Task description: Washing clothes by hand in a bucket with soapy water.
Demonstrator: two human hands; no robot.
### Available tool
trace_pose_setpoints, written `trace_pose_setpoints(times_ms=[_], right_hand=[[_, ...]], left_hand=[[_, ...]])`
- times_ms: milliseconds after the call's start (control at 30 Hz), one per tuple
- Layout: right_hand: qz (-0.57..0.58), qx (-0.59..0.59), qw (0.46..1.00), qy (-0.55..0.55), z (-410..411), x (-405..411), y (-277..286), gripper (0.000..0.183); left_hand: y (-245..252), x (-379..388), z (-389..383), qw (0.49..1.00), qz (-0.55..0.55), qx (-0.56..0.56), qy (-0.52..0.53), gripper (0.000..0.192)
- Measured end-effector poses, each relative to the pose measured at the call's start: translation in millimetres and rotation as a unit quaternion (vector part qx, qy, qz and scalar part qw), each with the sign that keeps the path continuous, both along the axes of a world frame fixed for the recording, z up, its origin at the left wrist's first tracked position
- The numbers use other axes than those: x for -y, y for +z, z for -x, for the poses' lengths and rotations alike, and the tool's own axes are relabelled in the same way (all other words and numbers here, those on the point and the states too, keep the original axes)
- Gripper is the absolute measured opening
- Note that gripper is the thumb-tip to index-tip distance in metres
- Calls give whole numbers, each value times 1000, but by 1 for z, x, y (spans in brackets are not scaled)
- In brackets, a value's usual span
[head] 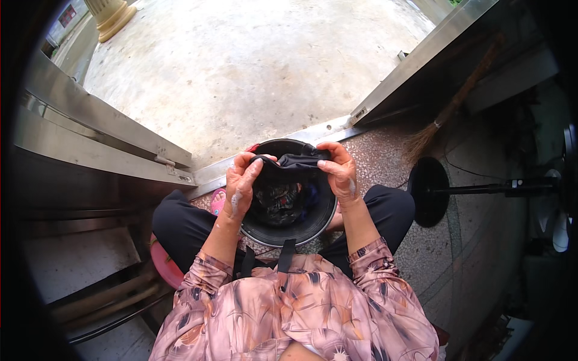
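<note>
A piece of black cloth (293,163) is stretched between my two hands over a round dark bucket (311,230). My left hand (241,185) pinches its left end between thumb and fingers. At the other end, my right hand (341,173) grips the cloth's edge the same way. White suds cling to both wrists. Inside the bucket lie dark, wet-looking items (282,201), including something patterned with a spot of red; their exact kind cannot be told. A bit of red (252,147) shows at the bucket's far left rim.
The bucket stands between my knees, just inside a metal door sill (316,132). Metal doors flank it, left (113,140) and right (406,74). A broom (433,126) and a black fan base (429,192) are at right. A pink basin (165,261) sits by my left leg.
</note>
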State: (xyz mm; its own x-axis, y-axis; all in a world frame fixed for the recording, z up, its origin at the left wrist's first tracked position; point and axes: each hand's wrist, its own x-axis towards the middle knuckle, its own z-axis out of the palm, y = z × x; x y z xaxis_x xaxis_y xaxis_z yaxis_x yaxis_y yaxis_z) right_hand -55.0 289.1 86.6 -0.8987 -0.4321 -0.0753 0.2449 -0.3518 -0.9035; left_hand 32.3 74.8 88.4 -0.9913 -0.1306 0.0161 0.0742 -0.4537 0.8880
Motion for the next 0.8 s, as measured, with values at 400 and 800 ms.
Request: trace_pose_setpoints(times_ms=[400, 800], right_hand=[[-312, -50, 925, 212, 0, -3, -5, 44], [-360, -501, 781, 101, -92, 99, -31, 20]], left_hand=[[-25, -4, 3, 996, -10, 69, 59, 10], [-184, 23, -4, 891, -388, 185, -147, 25]])
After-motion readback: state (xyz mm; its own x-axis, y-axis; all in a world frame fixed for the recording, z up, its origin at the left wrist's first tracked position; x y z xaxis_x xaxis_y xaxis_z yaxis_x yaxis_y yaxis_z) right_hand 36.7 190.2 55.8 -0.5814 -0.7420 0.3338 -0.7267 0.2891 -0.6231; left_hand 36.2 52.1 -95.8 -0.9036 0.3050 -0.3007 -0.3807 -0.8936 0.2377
